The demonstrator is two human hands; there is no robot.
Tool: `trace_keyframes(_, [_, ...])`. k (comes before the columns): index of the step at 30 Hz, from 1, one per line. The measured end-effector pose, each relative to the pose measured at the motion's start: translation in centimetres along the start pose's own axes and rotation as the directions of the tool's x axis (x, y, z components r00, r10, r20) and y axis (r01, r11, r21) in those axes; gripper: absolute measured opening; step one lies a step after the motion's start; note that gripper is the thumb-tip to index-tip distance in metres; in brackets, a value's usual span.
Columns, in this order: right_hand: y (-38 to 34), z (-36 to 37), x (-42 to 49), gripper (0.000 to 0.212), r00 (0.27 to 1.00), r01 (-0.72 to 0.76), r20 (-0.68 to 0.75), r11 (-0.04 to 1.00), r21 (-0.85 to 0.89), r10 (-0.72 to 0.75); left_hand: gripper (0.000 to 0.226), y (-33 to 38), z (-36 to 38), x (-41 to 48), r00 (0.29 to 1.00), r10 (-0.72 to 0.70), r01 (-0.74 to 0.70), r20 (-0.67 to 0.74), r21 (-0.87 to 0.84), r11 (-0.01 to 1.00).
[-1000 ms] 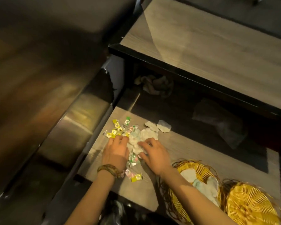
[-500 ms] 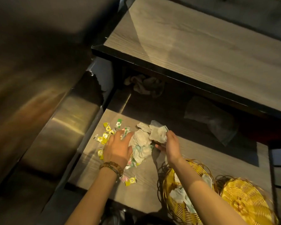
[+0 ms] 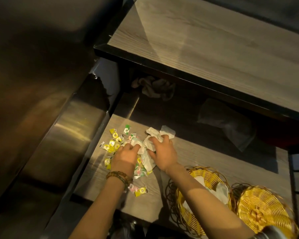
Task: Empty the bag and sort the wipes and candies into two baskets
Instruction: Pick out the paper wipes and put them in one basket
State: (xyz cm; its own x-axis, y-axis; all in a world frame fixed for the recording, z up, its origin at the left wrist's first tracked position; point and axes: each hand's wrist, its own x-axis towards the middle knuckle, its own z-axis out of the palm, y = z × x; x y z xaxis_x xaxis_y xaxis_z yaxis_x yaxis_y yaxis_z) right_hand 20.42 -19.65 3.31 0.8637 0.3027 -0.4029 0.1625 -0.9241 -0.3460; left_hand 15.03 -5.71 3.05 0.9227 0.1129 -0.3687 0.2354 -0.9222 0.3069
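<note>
the lower tabletop (image 3: 205,157) carries everything, and the sorting looks only partly done. of the two gold wire baskets at its right end, the nearer basket (image 3: 183,211) already has a few white wipes in it, while the far basket (image 3: 259,213) shows nothing inside, so no candy seems sorted yet. the bag cannot be picked out for certain; a dark crumpled shape lies in shadow further back. the mixed heap sits at the left of the tabletop: a bunch of white wipes (image 3: 167,131) beside and partly over the candies (image 3: 114,144), yellow and green wrapped pieces scattered to the left and toward the near edge. the right hand (image 3: 164,152) is closed on a clump of wipes; the left hand (image 3: 126,155), curled, presses into the heap among the candies, though whether it grips any i cannot tell. most of the pile is left to sort.
</note>
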Motion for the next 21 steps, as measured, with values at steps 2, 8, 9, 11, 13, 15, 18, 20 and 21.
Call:
trace_keyframes(2, [0.6,-0.1,0.0,0.039,1.000,0.003,-0.027,0.996,0.086,0.000,0.040,-0.6,0.0,0.0,0.998,-0.006,0.001,-0.065,-0.088,0.996])
trace_keyframes(8, [1.8,-0.4,-1.0,0.023,0.950,-0.076,-0.154,0.681,0.729,0.271,0.019,-1.0,-1.2,-0.7,0.929,-0.178,-0.053,-0.326,-0.592,0.804])
trace_keyframes(9, [1.7,-0.6,-1.2,0.021,0.932,-0.127,-0.065,0.490,0.863,0.355,0.016,-0.9,-1.5,-0.8,0.927,-0.233,-0.027,-0.295,-0.670,0.742])
trace_keyframes(11, [1.8,-1.1,-1.5,0.018,0.900,-0.225,0.181,0.067,0.972,0.397,0.015,-0.8,-1.7,-0.8,0.927,-0.341,0.047,-0.159,-0.851,0.523])
trace_keyframes(13, [2.0,-1.9,-2.0,0.017,0.869,-0.328,0.366,-0.163,0.930,0.335,0.021,-0.6,-2.1,-0.6,0.892,-0.445,0.163,0.073,-0.972,0.168])
trace_keyframes(15, [2.4,-2.0,-2.5,0.029,0.832,-0.414,0.479,-0.262,0.872,0.279,0.028,-0.5,-2.3,-0.6,0.852,-0.443,0.254,0.279,-0.960,-0.117])
trace_keyframes(18, [2.6,-2.2,-2.9,0.037,0.815,-0.456,0.536,-0.327,0.828,0.222,0.022,-0.5,-2.3,-1.0,0.871,-0.294,0.302,0.394,-0.901,-0.312])
trace_keyframes(20, [2.5,-2.6,-3.2,0.036,0.816,-0.464,0.538,-0.314,0.828,0.211,0.015,-0.6,-1.7,-1.3,0.861,-0.302,0.333,0.410,-0.902,-0.276])
trace_keyframes(21, [2.5,-2.6,-3.2,0.038,0.816,-0.463,0.534,-0.301,0.834,0.223,0.011,-0.5,-1.5,-1.5,0.852,-0.334,0.348,0.402,-0.913,-0.212])
